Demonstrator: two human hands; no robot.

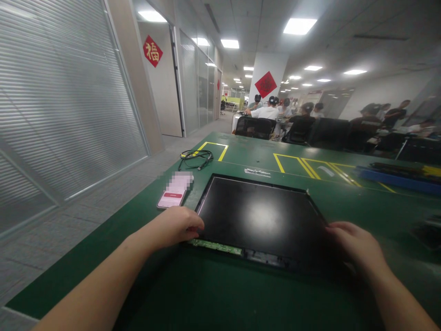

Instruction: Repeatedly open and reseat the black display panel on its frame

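A green table [138, 257] is spreading across the foreground, its far part bearing yellow tape outlines [285, 161]. Beyond it, several people are sitting around other furniture.

A black display panel [237, 211] is lying near the middle of the table, between the person's two hands, its screen facing up and reflecting a bright patch of light. Its long axis is running left to right, the right end slanting slightly nearer to the person; the edge carrying a green circuit board [217, 247] is facing the person.

A long blue tray [382, 179] is sitting at the table's right side, holding dark objects.

The right hand [356, 243] is reaching to the panel's right rim, the fingers touching it with their tips; they are showing too dim and blurred to tell whether they are gripping. The left hand [181, 225] is meeting the panel near its near left corner, the fingers bending inward with only a little gap to the thumb; whether they are pinching the rim, I cannot tell.

A phone [171, 196], its screen partly pixelated, is lying just beyond the left hand. A coiled black cable [196, 157] is resting farther back, and small white strips [257, 172] are lying just past the panel's far edge.
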